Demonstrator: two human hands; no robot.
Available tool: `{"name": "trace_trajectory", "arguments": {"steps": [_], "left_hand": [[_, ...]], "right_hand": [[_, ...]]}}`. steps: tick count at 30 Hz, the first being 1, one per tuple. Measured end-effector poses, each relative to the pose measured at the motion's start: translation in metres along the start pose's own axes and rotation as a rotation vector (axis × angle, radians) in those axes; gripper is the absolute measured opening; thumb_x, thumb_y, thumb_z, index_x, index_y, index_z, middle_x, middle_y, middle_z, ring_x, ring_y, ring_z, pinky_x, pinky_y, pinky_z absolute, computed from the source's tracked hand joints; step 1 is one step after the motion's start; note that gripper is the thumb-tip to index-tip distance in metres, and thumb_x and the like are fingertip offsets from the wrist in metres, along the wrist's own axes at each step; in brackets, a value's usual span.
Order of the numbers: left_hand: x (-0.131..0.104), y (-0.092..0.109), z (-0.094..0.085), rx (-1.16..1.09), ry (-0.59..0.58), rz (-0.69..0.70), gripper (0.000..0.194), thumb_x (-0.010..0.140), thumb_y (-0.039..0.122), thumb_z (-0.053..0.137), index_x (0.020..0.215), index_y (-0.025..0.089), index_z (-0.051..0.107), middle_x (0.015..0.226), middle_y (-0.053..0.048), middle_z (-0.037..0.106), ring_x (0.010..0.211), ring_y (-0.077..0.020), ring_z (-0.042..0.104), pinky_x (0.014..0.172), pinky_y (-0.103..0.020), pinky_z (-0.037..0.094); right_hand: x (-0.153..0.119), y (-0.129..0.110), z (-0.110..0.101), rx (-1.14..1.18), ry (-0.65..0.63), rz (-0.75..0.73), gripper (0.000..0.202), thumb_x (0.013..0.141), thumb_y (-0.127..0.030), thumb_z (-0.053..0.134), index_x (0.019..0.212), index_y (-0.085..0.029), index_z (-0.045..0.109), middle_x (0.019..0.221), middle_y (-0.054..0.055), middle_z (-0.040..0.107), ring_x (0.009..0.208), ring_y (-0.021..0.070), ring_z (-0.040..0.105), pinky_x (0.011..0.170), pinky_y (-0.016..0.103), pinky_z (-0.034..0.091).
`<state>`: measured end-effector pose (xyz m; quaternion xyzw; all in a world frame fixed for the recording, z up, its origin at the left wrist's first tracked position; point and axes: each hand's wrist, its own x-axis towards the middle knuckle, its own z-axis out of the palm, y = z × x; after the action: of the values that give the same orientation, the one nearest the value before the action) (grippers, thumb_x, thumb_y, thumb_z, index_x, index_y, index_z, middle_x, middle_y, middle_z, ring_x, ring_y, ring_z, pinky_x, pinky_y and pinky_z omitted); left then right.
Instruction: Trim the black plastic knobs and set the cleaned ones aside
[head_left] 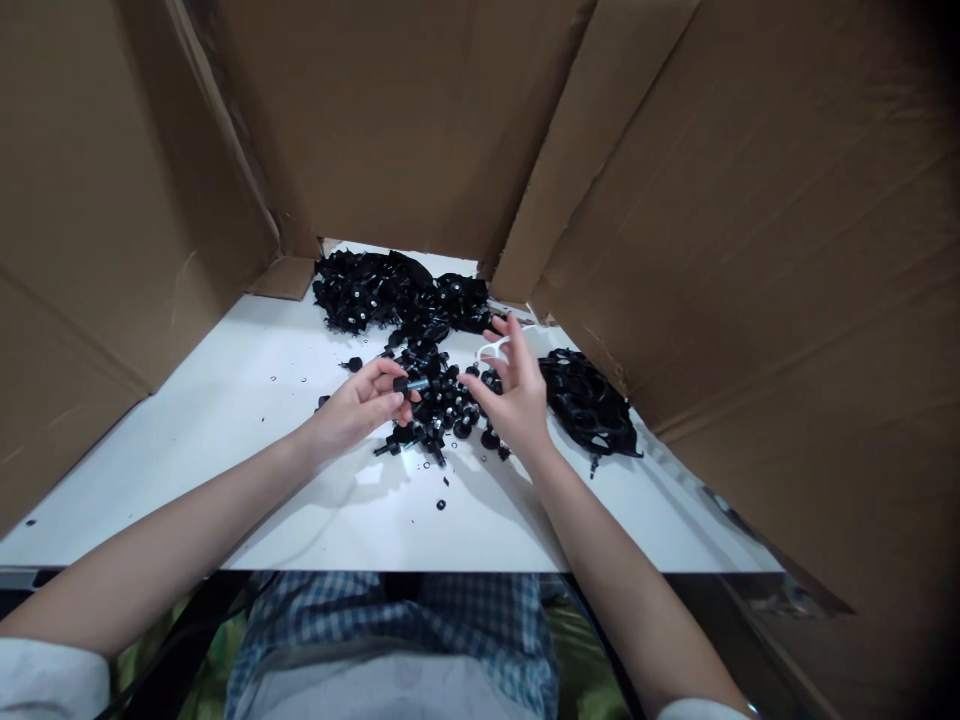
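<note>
In front of me, my left hand [369,398] is closed, pinching a black-headed bolt [411,385] whose metal shank points right. My right hand [517,385] is raised over the right side of the pile, thumb and forefinger apart. A white looped handle [491,350], like that of scissors, hangs at its fingers; the rest of that tool is hidden behind the hand. Beneath and between both hands lies a loose pile of black-headed bolts [435,415]. One similar bolt [352,364] lies apart, left of the pile.
A larger heap of black parts [375,290] sits at the back of the white table [225,400]. Right of my right hand is a tangled black mass [589,405]. Small black rings [441,505] and scraps dot the surface. Tall cardboard walls [390,130] enclose the back and both sides.
</note>
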<state>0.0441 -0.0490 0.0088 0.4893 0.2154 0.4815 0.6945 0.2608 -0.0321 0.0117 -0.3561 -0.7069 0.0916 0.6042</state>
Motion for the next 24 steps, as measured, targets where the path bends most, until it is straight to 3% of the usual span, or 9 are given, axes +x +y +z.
{"name": "trace_trajectory", "arguments": {"steps": [3, 6, 9, 13, 18, 24], "left_hand": [[-0.001, -0.001, 0.002, 0.023, 0.029, -0.019, 0.032, 0.072, 0.028, 0.076, 0.095, 0.019, 0.055, 0.081, 0.0, 0.068, 0.064, -0.0111, 0.061, 0.066, -0.029, 0.048], [-0.001, -0.003, 0.006, 0.055, 0.068, -0.045, 0.03, 0.075, 0.029, 0.072, 0.099, 0.018, 0.056, 0.077, 0.0, 0.066, 0.066, -0.0123, 0.062, 0.066, -0.029, 0.048], [-0.003, -0.005, 0.009, 0.067, 0.088, -0.073, 0.031, 0.074, 0.035, 0.073, 0.093, 0.017, 0.055, 0.072, 0.0, 0.065, 0.062, -0.0127, 0.062, 0.063, -0.03, 0.048], [-0.003, -0.011, 0.01, 0.094, 0.082, -0.093, 0.039, 0.07, 0.043, 0.075, 0.085, 0.017, 0.051, 0.069, 0.001, 0.066, 0.057, -0.0126, 0.062, 0.058, -0.028, 0.048], [-0.003, -0.016, 0.005, 0.127, 0.041, -0.091, 0.035, 0.075, 0.043, 0.071, 0.085, 0.017, 0.049, 0.072, 0.001, 0.066, 0.058, -0.0124, 0.062, 0.059, -0.028, 0.048], [-0.004, -0.015, 0.006, 0.115, 0.019, -0.103, 0.035, 0.076, 0.045, 0.069, 0.082, 0.017, 0.048, 0.071, 0.0, 0.065, 0.059, -0.0127, 0.062, 0.057, -0.028, 0.047]], "right_hand": [[-0.006, -0.01, 0.002, -0.076, -0.032, -0.073, 0.051, 0.087, -0.015, 0.052, 0.134, -0.031, 0.049, 0.12, 0.005, 0.065, 0.106, 0.019, 0.063, 0.09, 0.035, 0.054], [-0.008, -0.017, 0.002, 0.013, -0.038, -0.026, 0.037, 0.089, -0.014, 0.048, 0.116, -0.031, 0.065, 0.094, 0.002, 0.071, 0.076, 0.014, 0.068, 0.073, 0.03, 0.058], [-0.006, -0.02, 0.001, 0.2, -0.093, 0.121, 0.024, 0.087, -0.022, 0.056, 0.104, -0.03, 0.071, 0.088, 0.001, 0.064, 0.058, 0.0083, 0.061, 0.057, 0.026, 0.055], [-0.005, -0.023, 0.004, 0.383, -0.172, 0.23, 0.015, 0.083, -0.026, 0.063, 0.092, -0.031, 0.075, 0.091, 0.001, 0.063, 0.067, 0.0096, 0.064, 0.065, 0.027, 0.055], [-0.008, -0.027, 0.008, 0.421, -0.221, 0.236, 0.014, 0.077, -0.02, 0.07, 0.083, -0.031, 0.076, 0.087, 0.001, 0.072, 0.083, 0.0143, 0.066, 0.074, 0.029, 0.055], [-0.009, -0.029, 0.009, 0.439, -0.26, 0.249, 0.01, 0.076, -0.018, 0.071, 0.081, -0.026, 0.076, 0.084, 0.002, 0.074, 0.08, 0.015, 0.068, 0.069, 0.028, 0.057]]}}
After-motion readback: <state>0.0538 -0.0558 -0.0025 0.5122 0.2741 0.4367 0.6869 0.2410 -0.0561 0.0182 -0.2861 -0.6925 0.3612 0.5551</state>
